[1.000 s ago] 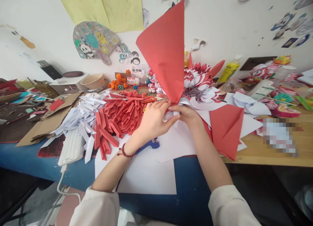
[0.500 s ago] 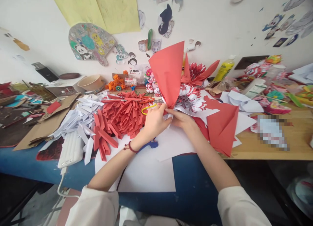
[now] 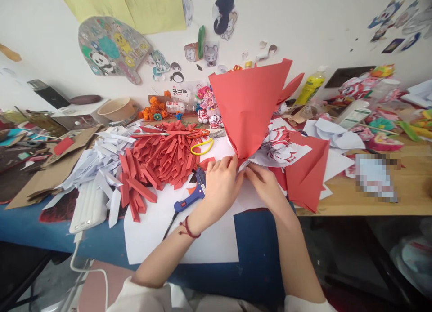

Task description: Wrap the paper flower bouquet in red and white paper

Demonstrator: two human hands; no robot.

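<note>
A bouquet of red-and-white folded paper flowers [image 3: 277, 143] is wrapped in white paper and a large fanned sheet of red paper [image 3: 249, 107]. My left hand [image 3: 222, 181] is closed on the gathered base of the bouquet, fingers pressed on the red paper's narrow end. From the other side my right hand [image 3: 265, 184] grips the same base, its fingertips partly hidden by the paper. Just left of my left hand lies a blue hot glue gun [image 3: 191, 199] on white paper. Yellow-handled scissors [image 3: 202, 146] rest behind it.
Piles of folded red paper strips [image 3: 162, 157] and white paper strips [image 3: 104, 157] spread to the left, beside a white power strip [image 3: 89, 206]. A creased red sheet [image 3: 308, 172] lies at right. Behind stand a yellow bottle [image 3: 310, 87] and a beige bowl [image 3: 118, 110].
The red sheet has turned and now shows a wider face, leaning right. Both hands have come slightly lower and nearer, still on the base. More of the glue gun is visible.
</note>
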